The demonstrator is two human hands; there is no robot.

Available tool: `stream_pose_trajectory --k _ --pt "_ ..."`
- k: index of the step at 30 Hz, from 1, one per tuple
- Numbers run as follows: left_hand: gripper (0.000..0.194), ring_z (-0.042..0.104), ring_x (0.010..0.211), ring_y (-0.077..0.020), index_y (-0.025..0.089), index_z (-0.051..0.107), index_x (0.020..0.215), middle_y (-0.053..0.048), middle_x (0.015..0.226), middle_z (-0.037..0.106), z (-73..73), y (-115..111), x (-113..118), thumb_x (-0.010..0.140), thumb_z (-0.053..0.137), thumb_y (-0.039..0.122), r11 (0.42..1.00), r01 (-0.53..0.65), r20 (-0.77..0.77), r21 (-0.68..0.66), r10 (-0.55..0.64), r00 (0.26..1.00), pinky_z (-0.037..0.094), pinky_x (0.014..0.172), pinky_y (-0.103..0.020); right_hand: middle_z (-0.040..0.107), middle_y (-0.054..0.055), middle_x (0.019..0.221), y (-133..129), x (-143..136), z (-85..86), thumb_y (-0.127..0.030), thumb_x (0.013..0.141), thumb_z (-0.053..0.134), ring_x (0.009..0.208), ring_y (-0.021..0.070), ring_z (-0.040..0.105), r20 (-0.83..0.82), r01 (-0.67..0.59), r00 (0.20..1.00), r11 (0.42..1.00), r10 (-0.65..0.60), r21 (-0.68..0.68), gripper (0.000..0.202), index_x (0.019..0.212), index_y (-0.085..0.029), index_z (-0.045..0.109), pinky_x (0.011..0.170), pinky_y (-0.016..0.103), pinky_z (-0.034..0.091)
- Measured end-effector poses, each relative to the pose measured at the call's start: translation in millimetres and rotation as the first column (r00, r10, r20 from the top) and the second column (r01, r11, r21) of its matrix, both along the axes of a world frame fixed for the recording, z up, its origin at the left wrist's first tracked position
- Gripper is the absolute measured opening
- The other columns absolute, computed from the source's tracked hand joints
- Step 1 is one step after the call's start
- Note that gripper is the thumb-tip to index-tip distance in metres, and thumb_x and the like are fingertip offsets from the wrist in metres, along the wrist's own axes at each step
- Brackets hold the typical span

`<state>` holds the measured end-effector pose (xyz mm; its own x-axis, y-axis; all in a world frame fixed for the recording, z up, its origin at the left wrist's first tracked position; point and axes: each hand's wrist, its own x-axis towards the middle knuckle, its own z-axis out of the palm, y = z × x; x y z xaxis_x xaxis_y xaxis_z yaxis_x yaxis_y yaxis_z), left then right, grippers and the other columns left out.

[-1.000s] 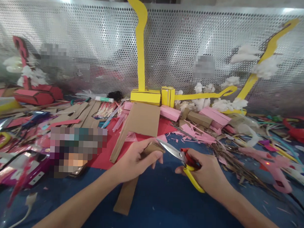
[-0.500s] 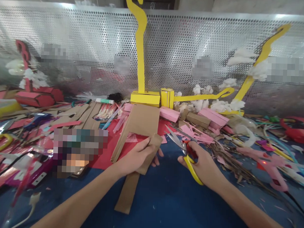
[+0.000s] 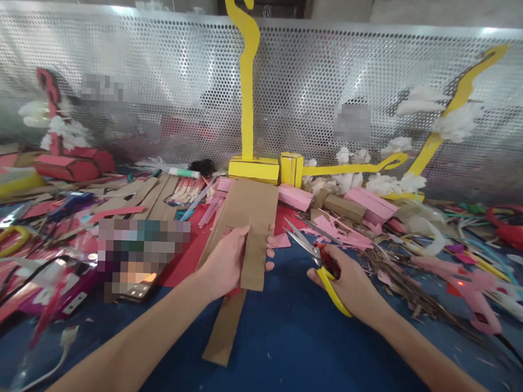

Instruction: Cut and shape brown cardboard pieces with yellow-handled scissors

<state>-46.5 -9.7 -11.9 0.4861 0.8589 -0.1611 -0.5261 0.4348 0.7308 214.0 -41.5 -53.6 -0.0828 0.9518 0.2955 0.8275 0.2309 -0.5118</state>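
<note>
My left hand is closed around a short brown cardboard strip, with the thumb on its near face and fingertips showing at its right edge. Behind it lies a larger cardboard sheet over red paper. Below the hand, another cardboard strip rests on the blue table. My right hand grips scissors with red and yellow handles; their blades are parted and point up and left, apart from the held strip.
A pink glue gun with a lit red light lies at the right, beside a pile of twigs. Yellow hooked shapes on box bases stand at the back before a perforated metal panel. Pink paper scraps and cables surround the work area.
My left hand has turned the cardboard strip from a slant to nearly upright, its top now over the larger sheet. My right hand with the scissors stays almost in place. The view shifted slightly.
</note>
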Motion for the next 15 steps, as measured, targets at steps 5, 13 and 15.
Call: stream_pose_trajectory --k 5,13,15 --pt "0.033 0.062 0.074 -0.0157 0.014 0.070 0.110 -0.007 0.088 0.064 -7.6 3 -3 0.098 0.054 0.040 1.000 0.012 0.042 0.013 -0.012 0.999 0.056 0.068 -0.029 0.058 -0.001 0.075 1 0 -0.8 -0.051 0.083 0.070 0.062 0.0164 0.049 -0.007 -0.004 1.000 1.000 0.003 -0.023 0.035 0.090 -0.021 0.053 0.058 0.029 0.041" --pt "0.030 0.066 0.073 -0.0143 0.015 0.070 0.116 -0.008 0.098 0.069 -10.6 1 -2 0.095 0.064 0.035 0.996 -0.087 0.016 0.001 0.087 0.996 0.057 0.071 -0.029 0.053 -0.004 0.069 -1 1 -2.3 -0.050 0.083 0.070 0.061 0.0152 0.046 0.004 -0.011 1.000 1.000 0.011 -0.021 0.033 0.088 -0.022 0.053 0.056 0.027 0.040" --pt "0.032 0.067 0.077 -0.0157 0.015 0.069 0.118 -0.009 0.099 0.069 -10.2 2 -2 0.096 0.062 0.037 0.996 -0.075 0.024 0.040 0.074 0.997 0.057 0.072 -0.029 0.053 -0.004 0.069 -1 1 -2.8 -0.050 0.084 0.070 0.061 0.0151 0.046 0.005 -0.019 1.000 1.000 0.019 -0.024 0.033 0.089 -0.021 0.053 0.055 0.027 0.040"
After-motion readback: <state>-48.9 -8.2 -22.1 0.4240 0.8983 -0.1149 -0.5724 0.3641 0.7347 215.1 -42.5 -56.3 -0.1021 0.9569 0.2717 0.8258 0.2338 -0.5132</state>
